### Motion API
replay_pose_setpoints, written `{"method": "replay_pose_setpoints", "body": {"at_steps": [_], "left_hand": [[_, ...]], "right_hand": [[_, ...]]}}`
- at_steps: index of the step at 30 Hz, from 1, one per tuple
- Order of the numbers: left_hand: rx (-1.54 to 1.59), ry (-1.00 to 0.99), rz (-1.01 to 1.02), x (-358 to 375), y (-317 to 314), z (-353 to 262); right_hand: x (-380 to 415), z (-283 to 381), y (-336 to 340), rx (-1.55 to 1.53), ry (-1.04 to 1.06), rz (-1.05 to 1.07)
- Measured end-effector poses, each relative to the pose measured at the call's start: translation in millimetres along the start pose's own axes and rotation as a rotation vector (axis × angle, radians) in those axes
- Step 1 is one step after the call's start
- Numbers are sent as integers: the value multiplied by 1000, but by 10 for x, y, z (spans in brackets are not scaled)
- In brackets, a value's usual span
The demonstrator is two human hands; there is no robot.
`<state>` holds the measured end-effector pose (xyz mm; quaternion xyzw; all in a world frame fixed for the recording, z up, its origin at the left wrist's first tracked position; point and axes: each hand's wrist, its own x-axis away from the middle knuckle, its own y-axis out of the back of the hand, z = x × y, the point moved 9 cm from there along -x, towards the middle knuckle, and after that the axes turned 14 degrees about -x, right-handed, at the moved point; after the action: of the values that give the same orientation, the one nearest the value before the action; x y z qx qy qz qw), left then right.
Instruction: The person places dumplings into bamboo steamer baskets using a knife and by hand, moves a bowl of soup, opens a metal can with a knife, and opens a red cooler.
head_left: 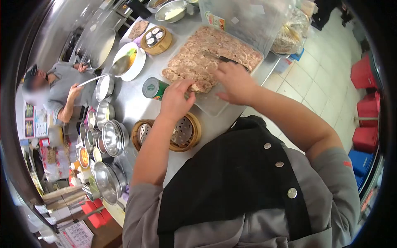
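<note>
A clear plastic tray [215, 108] holds rows of pale, pinkish raw meat lumps. My left hand [178, 98] is at the tray's near-left corner, its fingers closed on a meat lump [202, 86]. To the right, my right hand [235, 82] hovers over the tray's near edge with thumb and fingers apart. A black-handled knife [233, 62] lies across the meat just beyond the right hand; its handle passes close to the fingers. Beside my left hand stands a green can [154, 88]. Two round bamboo steamers, one with a perforated metal plate [182, 131], sit below my left forearm.
A clear lid or bin [248, 20] rises behind the tray. At the back left are a bamboo steamer of small dishes [156, 40] and a white bowl [136, 68]. Stacked metal bowls [115, 138] line the left side. A co-worker [68, 84] holds a ladle [120, 66] across the table.
</note>
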<state>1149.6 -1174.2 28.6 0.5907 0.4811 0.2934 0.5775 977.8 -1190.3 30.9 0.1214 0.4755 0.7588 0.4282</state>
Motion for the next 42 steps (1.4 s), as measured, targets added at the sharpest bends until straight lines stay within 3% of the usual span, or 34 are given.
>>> {"method": "replay_pose_setpoints", "body": {"at_steps": [5, 11, 14, 17, 20, 26, 29, 33, 37, 42], "left_hand": [[-59, 81, -112, 175, 110, 28], [243, 604, 108, 576, 43, 347], [197, 585, 64, 584, -73, 467], [7, 436, 31, 391, 75, 288], [-53, 446, 140, 243, -20, 279], [-88, 317, 149, 47, -129, 340], [49, 339, 247, 20, -145, 400], [178, 394, 290, 2, -207, 507], [320, 506, 361, -2, -255, 624], [646, 722, 434, 78, -235, 607]], "right_hand": [[-375, 230, -673, -56, 127, 171], [-395, 183, -695, -223, 181, 125], [-450, 98, -597, -294, 83, 73], [-616, 51, -616, -351, -19, 211], [-724, -21, -631, -435, -39, 243], [-980, -182, -737, -477, -90, 390], [-970, -146, -691, -650, -186, 512], [-1186, -169, -677, -548, -61, 439], [-1315, -231, -762, -667, -209, 561], [-1257, -206, -554, -770, -360, 534]]}}
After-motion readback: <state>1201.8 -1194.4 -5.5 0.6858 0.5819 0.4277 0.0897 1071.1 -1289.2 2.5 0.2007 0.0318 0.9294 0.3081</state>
